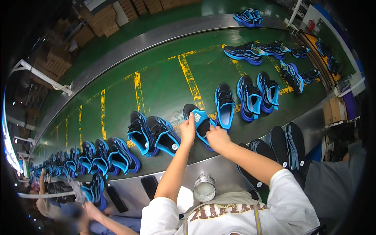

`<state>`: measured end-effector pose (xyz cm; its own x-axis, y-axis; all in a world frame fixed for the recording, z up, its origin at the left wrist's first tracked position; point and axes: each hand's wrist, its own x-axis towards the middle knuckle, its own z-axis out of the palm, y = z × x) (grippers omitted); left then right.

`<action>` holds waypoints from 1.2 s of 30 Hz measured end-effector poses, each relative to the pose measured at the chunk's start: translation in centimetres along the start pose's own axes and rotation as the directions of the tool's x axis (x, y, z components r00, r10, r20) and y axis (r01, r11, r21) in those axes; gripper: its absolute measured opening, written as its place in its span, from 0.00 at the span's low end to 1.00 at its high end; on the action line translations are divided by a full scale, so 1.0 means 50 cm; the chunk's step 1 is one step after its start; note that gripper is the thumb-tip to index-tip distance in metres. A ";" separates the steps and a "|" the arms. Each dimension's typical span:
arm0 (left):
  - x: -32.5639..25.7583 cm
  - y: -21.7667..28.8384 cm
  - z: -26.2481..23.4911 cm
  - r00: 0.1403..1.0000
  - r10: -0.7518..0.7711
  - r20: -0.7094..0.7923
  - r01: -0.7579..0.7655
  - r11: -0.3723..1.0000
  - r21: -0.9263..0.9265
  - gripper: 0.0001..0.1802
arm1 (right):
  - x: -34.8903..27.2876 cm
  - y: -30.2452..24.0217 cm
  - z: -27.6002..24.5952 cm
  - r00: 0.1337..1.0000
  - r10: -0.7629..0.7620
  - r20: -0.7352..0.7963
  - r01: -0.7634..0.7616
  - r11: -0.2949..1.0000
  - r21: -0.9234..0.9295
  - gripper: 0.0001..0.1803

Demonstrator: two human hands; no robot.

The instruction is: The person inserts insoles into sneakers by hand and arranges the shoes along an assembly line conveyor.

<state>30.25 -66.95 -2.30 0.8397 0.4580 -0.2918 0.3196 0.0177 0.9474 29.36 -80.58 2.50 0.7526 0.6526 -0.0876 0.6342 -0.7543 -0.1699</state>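
A black and blue sneaker (203, 129) rests on the green conveyor belt (164, 84) in front of me, its opening facing me. My left hand (188, 130) is closed on its light-blue tongue, the thumb beside a small white label (197, 116). At the right edge of the collar my right hand (217, 138) has its fingers bent and pressed together on the rim. Whether the fingertips pinch anything besides the collar is hidden. One sneaker (225, 107) stands just right of the held one. A pair of sneakers (154, 135) sits to the left.
Along the metal edge stand a jar (204, 188) of whitish contents and a dark phone (149, 187). Black insoles (279, 147) lie at the right. More sneakers (111, 156) line the belt leftward, where another person's arm (102, 219) reaches in. Sneakers (250, 96) stand farther right.
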 end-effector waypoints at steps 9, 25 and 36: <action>-0.019 0.019 0.002 0.985 0.172 -0.030 -0.173 0.983 -0.054 0.21 | -0.010 -0.025 -0.015 0.995 0.077 0.061 -0.082 0.992 0.095 0.16; 0.001 0.016 -0.016 0.951 0.264 0.162 -0.274 0.961 0.042 0.20 | 0.049 0.003 0.054 0.967 -0.090 0.238 0.061 0.990 0.127 0.10; -0.013 -0.005 0.030 0.966 0.241 0.095 -0.257 0.936 0.242 0.19 | 0.046 0.064 0.103 0.985 -0.117 0.129 0.106 0.990 0.089 0.08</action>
<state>30.26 -68.58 -2.55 0.9297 0.3625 -0.0656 0.1890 -0.3164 0.9296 32.22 -81.12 -3.32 0.6443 0.7401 -0.1929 0.6920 -0.6715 -0.2651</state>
